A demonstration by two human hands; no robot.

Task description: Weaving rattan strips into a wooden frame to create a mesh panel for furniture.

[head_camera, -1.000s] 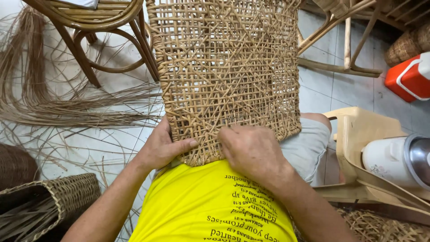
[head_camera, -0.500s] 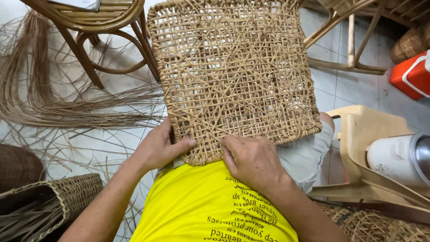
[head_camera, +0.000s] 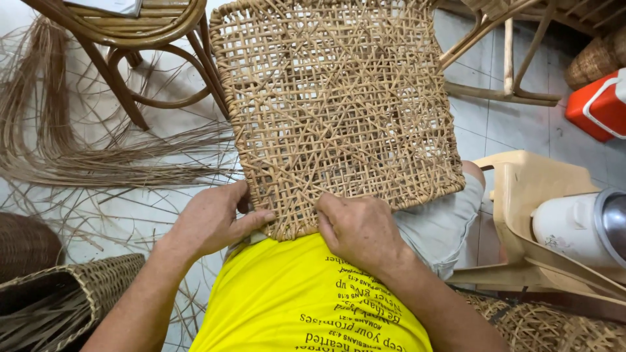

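A square woven rattan panel [head_camera: 336,111] with an open lattice weave rests on my lap, tilted a little to the left. My left hand [head_camera: 212,221] grips its near left corner, thumb on top of the weave. My right hand [head_camera: 358,228] lies over the near edge with the fingers curled under the rim. I wear a yellow shirt [head_camera: 306,300] and grey shorts [head_camera: 440,225].
Loose rattan strands [head_camera: 85,163] spread over the tiled floor at left. A rattan chair [head_camera: 137,39] stands top left, another chair frame [head_camera: 515,58] top right. A woven basket [head_camera: 65,300] sits bottom left; a beige plastic stool [head_camera: 528,189], a white jug [head_camera: 574,225] and a red box [head_camera: 596,104] at right.
The panel has slid down and turned a little counter-clockwise, so its far rim now shows. Both hands kept their hold on the near edge.
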